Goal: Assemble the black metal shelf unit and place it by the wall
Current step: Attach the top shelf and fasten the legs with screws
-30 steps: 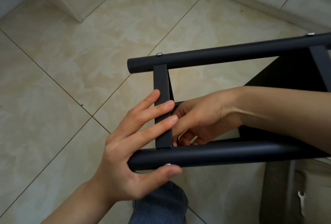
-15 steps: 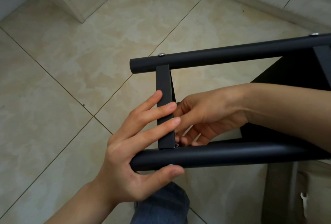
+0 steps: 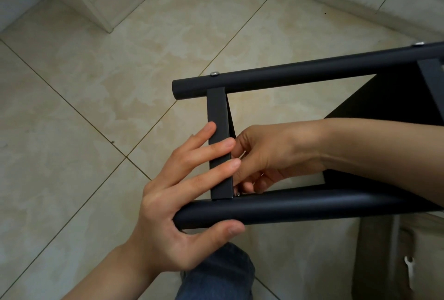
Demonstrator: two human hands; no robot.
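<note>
The black metal shelf frame [image 3: 394, 107] lies on its side above the beige tiled floor [image 3: 84, 107], over a knee in blue denim [image 3: 216, 275]. The left hand [image 3: 182, 206] grips its open end, with straight fingers laid across the flat black crossbar [image 3: 217, 112] and the thumb under the near round black tube [image 3: 300, 206]. The right hand [image 3: 274, 158] reaches between the tubes. Its fingers curl just behind the crossbar's lower end beside a small silver screw [image 3: 237, 194]; whether they hold anything I cannot tell.
</note>
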